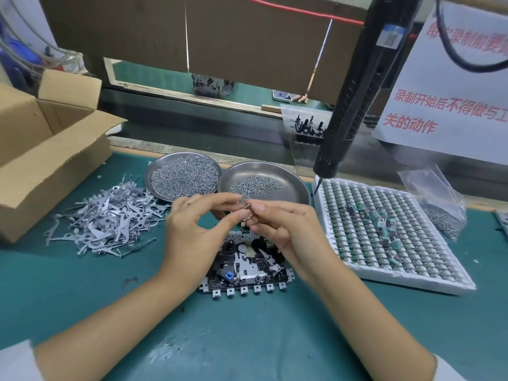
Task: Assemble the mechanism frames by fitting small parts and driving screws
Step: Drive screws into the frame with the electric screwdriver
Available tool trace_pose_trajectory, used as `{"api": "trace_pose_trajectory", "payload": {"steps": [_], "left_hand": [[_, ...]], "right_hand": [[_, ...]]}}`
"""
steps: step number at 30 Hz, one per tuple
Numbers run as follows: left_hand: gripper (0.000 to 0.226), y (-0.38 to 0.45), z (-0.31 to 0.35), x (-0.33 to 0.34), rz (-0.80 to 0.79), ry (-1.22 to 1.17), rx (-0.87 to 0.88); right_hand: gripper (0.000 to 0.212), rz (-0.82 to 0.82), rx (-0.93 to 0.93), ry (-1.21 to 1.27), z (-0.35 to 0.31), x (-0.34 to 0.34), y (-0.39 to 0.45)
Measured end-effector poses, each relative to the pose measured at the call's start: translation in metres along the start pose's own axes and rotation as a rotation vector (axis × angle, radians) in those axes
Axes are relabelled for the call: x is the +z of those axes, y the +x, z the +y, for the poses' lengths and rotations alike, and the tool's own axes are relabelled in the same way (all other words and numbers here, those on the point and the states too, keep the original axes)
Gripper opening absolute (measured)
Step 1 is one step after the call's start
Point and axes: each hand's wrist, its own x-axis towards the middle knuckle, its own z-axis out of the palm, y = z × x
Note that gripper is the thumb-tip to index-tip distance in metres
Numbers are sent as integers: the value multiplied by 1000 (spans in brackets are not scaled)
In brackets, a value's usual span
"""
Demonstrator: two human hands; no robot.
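Observation:
A mechanism frame [244,268] of black plastic and bright metal, with a small blue part, lies on the green mat in front of me. Above its far edge my left hand [198,226] and my right hand [280,224] meet. Both pinch small metal parts [247,209] between thumb and fingertips; what each part is I cannot tell, they look like a screw and a tiny bracket. Behind the hands stand two metal dishes of screws, the left dish [183,176] full, the right dish [280,177] holding few. A black electric screwdriver [354,100] hangs at the right, untouched.
A heap of flat grey metal levers [107,218] lies left of the frame, beside an open cardboard box [46,149]. A white foam tray of small green components [384,232] sits at the right, with a plastic bag [437,199] behind it. A conveyor runs along the back.

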Motion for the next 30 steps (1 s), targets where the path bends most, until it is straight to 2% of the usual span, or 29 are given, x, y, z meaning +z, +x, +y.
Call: {"api": "trace_pose_trajectory", "payload": {"steps": [7,11,14,16,19,21,23,26,30], "left_hand": [[21,0,1,-1,-11,6,-31],[22,0,-1,0,-52,2,-54],[18,0,-5,0,-49,-5,-75],[15,0,-7,0,-33,-26,-124],[14,1,-9,1,-27,-65,-186],[14,1,-9,2,-29,-72,-199],[13,1,-8,2,-35,-69,-207],[11,1,-6,2,-41,-67,-215],[12,1,-5,2,-40,-56,-223]], "right_hand": [[15,11,-90,-180,1,1,-2],[20,-8,-161,-426,-12,-3,-4],[20,-58,-96,-758,-40,-23,-5],[23,30,-75,-990,-58,-48,-6],[18,314,-149,-1286,-74,-90,-5],[20,407,-133,-1397,-72,-111,-1],[25,405,-93,-1419,-63,-124,3],[19,348,-112,-1454,-48,-131,6],[14,449,-205,-1446,-45,-134,5]]}}
